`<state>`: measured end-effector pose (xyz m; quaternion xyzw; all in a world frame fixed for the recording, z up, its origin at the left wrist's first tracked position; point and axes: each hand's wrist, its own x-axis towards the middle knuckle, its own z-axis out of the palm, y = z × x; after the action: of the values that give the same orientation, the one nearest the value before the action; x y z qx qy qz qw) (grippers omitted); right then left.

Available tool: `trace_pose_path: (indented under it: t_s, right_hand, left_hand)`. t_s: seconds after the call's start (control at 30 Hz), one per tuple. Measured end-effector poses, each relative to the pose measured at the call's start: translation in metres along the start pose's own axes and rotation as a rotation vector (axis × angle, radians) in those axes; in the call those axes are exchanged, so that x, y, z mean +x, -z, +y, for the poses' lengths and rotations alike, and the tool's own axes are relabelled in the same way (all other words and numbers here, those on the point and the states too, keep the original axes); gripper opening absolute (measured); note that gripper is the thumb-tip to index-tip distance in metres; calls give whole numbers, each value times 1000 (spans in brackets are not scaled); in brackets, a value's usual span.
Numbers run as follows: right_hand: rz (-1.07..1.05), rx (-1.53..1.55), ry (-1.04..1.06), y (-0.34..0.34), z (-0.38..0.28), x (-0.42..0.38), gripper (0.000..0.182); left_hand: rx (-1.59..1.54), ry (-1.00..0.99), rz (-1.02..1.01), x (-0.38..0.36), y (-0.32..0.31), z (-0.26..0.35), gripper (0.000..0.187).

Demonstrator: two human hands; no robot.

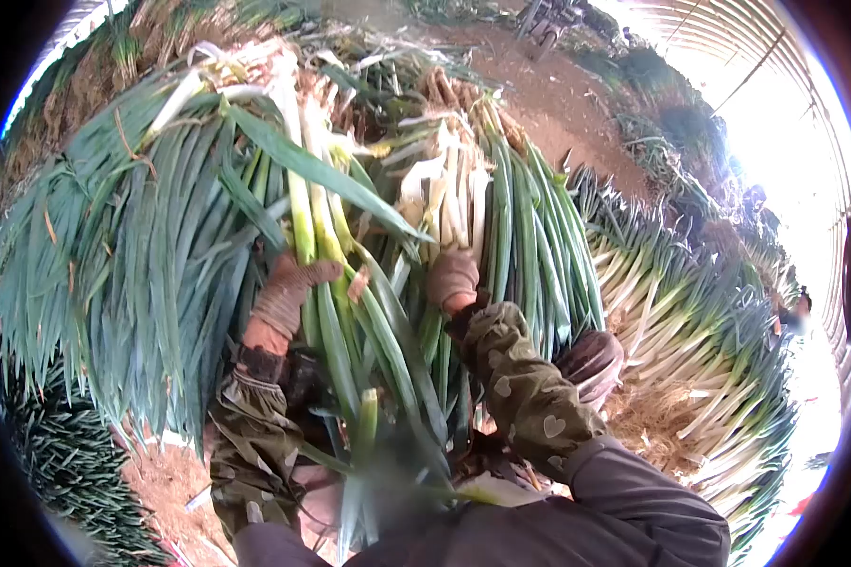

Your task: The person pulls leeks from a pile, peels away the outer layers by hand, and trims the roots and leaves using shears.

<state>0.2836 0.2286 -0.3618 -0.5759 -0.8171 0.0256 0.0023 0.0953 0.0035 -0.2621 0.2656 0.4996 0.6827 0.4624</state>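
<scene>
Long green onions with white stems and green leaves lie in a heap before me. My left hand (291, 291), in a brown glove, is closed round a few green onion stalks (323, 227), whose leaves hang down toward my lap. My right hand (453, 277), gloved too, has its fingers wrapped round the white stems of another bunch (459, 194), right of the first. A broad green leaf (321, 175) slants across the stalks between the hands. Both sleeves are camouflage-patterned.
A thick pile of green leaves (113, 255) spreads to the left. Rows of onions with pale stems (671, 331) lie at the right. Bare brown soil (548, 104) shows beyond, under a ribbed arched roof (738, 47). Cut green ends (66, 463) fill the lower left.
</scene>
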Motion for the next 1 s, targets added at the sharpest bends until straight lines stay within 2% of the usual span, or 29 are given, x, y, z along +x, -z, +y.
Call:
trace_pose_path:
  t_s: [0.07,0.1,0.17,0.23,0.27,0.3,0.4,0.43,0.5,0.57,0.6,0.67,0.73,0.83,0.87,0.9,1.0]
  right_hand:
    - [-13,71,9,22,-2,-11,45]
    - [-50,109,13,33,-1,-13,49]
    - [-239,207,28,40,10,-3,58]
    - [-234,343,45,21,24,4,47]
    - [-236,412,56,45,15,-7,42]
    - [-308,309,142,71,12,-22,38]
    - [323,-661,992,63,20,-9,21]
    - [294,-755,934,73,12,-9,17]
    - [-35,170,667,124,-2,-16,22]
    - [-200,689,411,185,-19,-15,35]
    - [-204,755,325,218,-27,-12,44]
    - [-79,898,463,300,-29,-27,60]
    - [-65,556,331,318,-37,4,63]
    - [-22,92,475,299,-2,91,64]
    - [58,-8,536,285,13,109,79]
    - [-10,-44,529,283,19,102,82]
    - [-117,-119,533,264,41,90,83]
  left_hand:
    - [113,0,54,-4,-7,9,37]
    - [30,8,43,-11,-15,14,37]
    - [-13,10,10,-11,-16,13,39]
    - [13,-9,2,-8,-11,10,44]
    - [9,-14,-4,-7,-8,8,45]
    - [7,-17,-9,-6,-4,6,46]
    - [-69,1,-17,-4,-7,5,47]
    - [-59,34,-14,-2,-2,4,47]
    - [-52,46,-4,-5,-6,12,45]
    - [-151,22,-69,-4,-9,23,45]
    - [-203,12,-102,-5,-10,28,44]
    - [-260,-20,-9,-18,-35,47,43]
    - [-285,-22,25,-17,-40,53,43]
    - [-262,-60,-69,4,-29,28,41]
    - [-269,-72,-106,9,-26,20,40]
    - [-232,-2,-14,-1,-39,31,37]
    - [-273,10,-128,8,-37,6,37]
